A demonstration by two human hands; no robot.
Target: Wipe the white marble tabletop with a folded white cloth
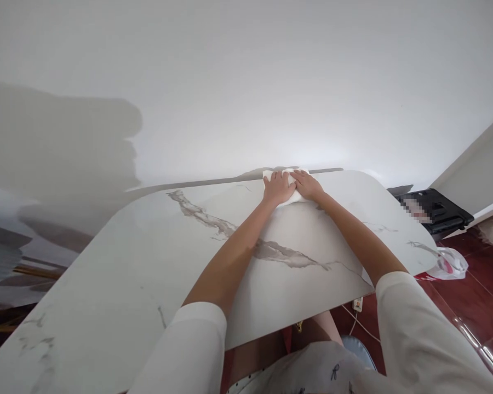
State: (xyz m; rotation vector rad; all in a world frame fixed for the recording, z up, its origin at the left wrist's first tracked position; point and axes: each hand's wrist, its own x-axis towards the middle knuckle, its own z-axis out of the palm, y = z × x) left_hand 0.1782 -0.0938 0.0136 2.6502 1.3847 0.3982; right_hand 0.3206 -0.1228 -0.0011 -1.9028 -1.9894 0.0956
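Soft light brightens the wall [271,82], with a broad grey shadow [66,139] at left.

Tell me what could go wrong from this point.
The white cloth lies under the left hand and right hand at the far edge of the marbled table, so it might slip over that edge. The wall stands just behind, so fingertips could knock it. Below the near edge, a white cable runs across the floor near the person's leg and might snag a foot.
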